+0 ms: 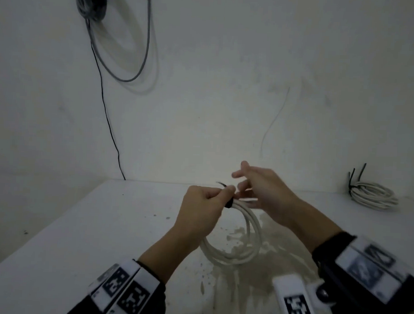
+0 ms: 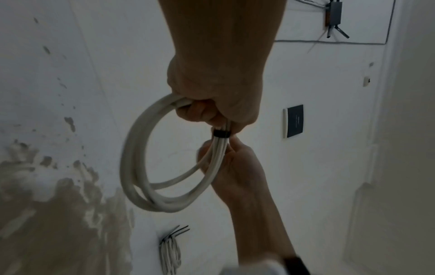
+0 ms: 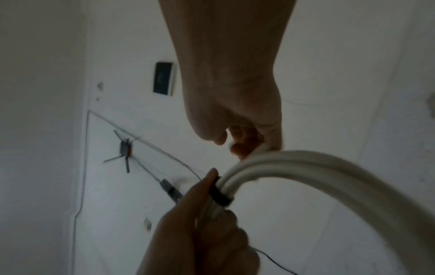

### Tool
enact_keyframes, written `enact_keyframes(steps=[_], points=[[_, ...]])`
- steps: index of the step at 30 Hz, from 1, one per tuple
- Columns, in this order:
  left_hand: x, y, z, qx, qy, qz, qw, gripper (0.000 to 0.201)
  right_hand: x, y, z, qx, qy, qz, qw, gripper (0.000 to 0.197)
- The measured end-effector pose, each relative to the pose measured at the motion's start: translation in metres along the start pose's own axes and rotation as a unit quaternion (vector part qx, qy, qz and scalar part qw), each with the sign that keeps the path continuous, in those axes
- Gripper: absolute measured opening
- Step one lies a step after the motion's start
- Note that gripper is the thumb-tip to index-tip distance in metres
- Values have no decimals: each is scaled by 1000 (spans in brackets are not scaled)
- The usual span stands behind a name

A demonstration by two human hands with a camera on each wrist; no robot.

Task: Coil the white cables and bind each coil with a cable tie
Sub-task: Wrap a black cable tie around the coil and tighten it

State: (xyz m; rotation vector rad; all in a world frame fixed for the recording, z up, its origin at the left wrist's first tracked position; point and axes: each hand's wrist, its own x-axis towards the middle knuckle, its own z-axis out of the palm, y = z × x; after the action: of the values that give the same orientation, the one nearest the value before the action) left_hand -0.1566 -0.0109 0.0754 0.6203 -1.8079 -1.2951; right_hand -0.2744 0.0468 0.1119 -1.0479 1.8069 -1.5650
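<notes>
Now white coil (image 1: 242, 241) gripped by left hand (image 1: 202, 207) and right hand (image 1: 264, 190); black tie (image 1: 229, 203) wrapped round. Next, likely, tail to be pulled tight.

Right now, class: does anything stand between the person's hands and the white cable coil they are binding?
Nothing visible does. The left hand already grips the white coil beside the black cable tie, and the right hand holds the strands just past the tie. The finished coil lies apart, far right on the table.

Left hand (image 1: 202, 204) fisted and gripping, right hand (image 1: 261, 185) pinching close beside it, index finger raised.
</notes>
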Motion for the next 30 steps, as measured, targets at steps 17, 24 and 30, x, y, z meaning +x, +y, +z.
enact_keyframes(steps=[17, 24, 30], points=[[6, 14, -14, -85, -72, -21, 994, 35, -23, 18, 11, 2, 109, -141, 984, 44], [-8, 12, 1, -355, -80, -104, 926, 34, -23, 18, -4, 101, 85, -77, 988, 40], [-4, 8, 5, -314, -41, -96, 944, 33, -42, 24, -23, 44, -8, -51, 998, 22]])
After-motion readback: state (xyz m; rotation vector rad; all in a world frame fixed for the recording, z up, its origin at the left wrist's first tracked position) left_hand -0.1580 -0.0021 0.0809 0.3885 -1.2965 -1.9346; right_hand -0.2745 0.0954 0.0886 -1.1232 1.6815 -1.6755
